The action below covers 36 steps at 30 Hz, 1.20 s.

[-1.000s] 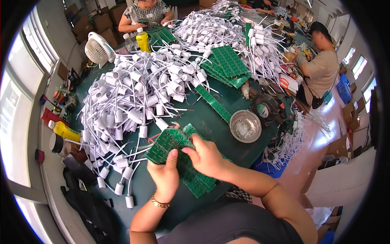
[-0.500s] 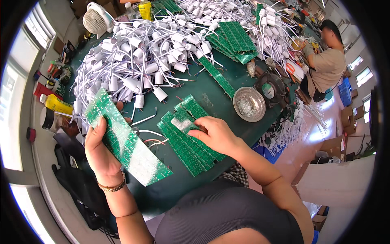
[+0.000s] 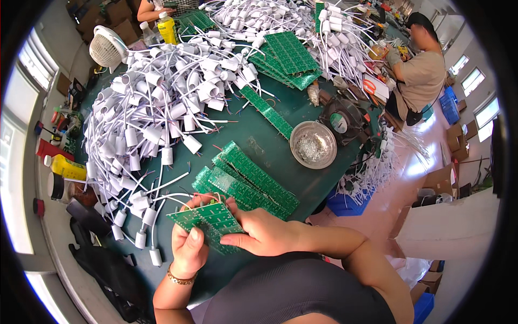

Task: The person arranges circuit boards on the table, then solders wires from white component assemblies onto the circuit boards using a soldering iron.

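Note:
Close to my body I hold a green circuit board [image 3: 208,218] in both hands, tilted. My left hand [image 3: 188,252] grips its left side with the thumb on top and the fingers beneath. The right hand [image 3: 264,233] is closed on the board's right side, its thumb lying over the face. Thin pinkish wires show at the board's far edge beside my fingertips; what they join is hidden. Just beyond lie several overlapping green circuit boards [image 3: 259,181] on the table. White cylinders with cables [image 3: 141,202] lie left of my hands.
A big heap of white cabled cylinders [image 3: 156,97] covers the far left of the dark green table [image 3: 216,148]. A metal bowl [image 3: 313,144] holds clear bits near a black fan [image 3: 340,121]. More boards [image 3: 291,51] are stacked behind. A co-worker [image 3: 421,70] sits at the right.
My left hand has come right and nearer with its board. The right hand has left the boards on the table and now grips the held board too. The view has shifted slightly.

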Motion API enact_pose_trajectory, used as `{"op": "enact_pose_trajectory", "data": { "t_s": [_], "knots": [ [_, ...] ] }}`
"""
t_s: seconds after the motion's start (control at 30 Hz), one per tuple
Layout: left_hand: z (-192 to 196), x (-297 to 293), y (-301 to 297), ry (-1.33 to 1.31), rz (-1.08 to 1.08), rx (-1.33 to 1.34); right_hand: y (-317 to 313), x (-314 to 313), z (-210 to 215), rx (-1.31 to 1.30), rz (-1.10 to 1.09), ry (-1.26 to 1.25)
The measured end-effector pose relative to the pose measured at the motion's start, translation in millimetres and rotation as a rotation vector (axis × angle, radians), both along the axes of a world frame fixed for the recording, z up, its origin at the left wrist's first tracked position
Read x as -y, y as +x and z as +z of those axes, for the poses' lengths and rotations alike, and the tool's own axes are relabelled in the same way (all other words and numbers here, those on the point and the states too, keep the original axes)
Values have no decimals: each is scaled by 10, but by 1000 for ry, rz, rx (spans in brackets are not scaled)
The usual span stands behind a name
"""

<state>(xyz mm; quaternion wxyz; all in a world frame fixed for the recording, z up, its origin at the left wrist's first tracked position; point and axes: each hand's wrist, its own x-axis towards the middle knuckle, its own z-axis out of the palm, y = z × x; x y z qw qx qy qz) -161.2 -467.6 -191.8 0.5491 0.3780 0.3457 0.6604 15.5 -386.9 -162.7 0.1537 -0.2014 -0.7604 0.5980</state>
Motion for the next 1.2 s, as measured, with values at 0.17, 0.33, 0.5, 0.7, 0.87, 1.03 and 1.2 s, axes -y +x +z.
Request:
{"op": "enact_pose_trajectory", "data": {
  "t_s": [0.17, 0.33, 0.5, 0.7, 0.87, 1.03, 1.2],
  "knots": [
    [40, 220, 85, -190, -64, 124, -75, 180, -180, -19, 55, -196],
    [-309, 339, 195, -187, 509, -187, -310, 365, -620, -110, -75, -252],
    [-281, 385, 305, -206, 618, -369, -345, 369, -751, -148, -117, -185],
    [-168, 346, 343, -268, 703, -566, -429, 484, -823, -180, -246, -110],
    [-170, 276, 351, -374, 777, -412, -552, 543, -781, -116, -335, 50],
    [-512, 329, 12, -441, 647, -558, -516, 362, -770, 85, -208, 253],
    [-451, 342, -203, -69, 563, -1273, -292, 213, -454, -27, -323, 733]
  ]
}}
